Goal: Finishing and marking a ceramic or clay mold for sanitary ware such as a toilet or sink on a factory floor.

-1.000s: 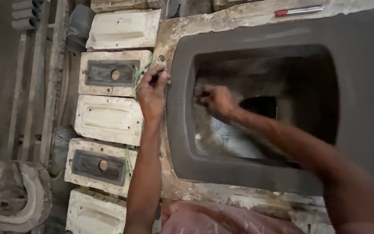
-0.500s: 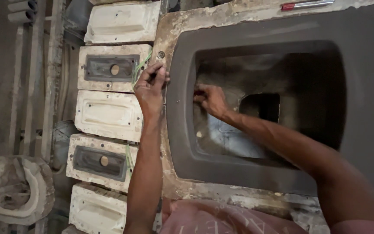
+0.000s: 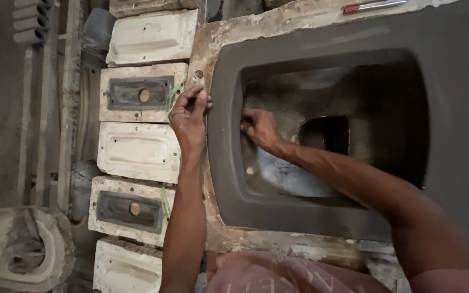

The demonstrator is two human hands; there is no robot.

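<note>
While the left hand [image 3: 190, 115] rests on the left rim of the grey casting [image 3: 451, 108], its fingers are curled narrow with the tips pinched together at the rim edge; whether they grip a small item there cannot be told. This placement appears to brace the body and steady the piece as the other arm reaches in. The right hand [image 3: 260, 129] is inside the basin, against the left inner wall, fingers bent close and pressing on the clay surface; any tool in it is hidden, so its contents cannot be told. The wrist angle suggests the hand is working the wall near the rectangular hole [image 3: 325, 134] in the basin floor. The casting sits in a plaster mould [image 3: 256, 24] whose pale, stained border shows along the top and left edges and at the bottom-left corner. A red pen [image 3: 373, 6] lies on the mould's top edge, well apart from both hands, likely parked within reach. To the left of the mould, 5 smaller moulds [image 3: 137, 152] stand in a column; 2 of them hold grey inserts with a round centre, and thin green cords [image 3: 173, 93] lie across their right edges. A curved plaster piece [image 3: 25, 249] sits at the bottom-left, on the floor.
</note>
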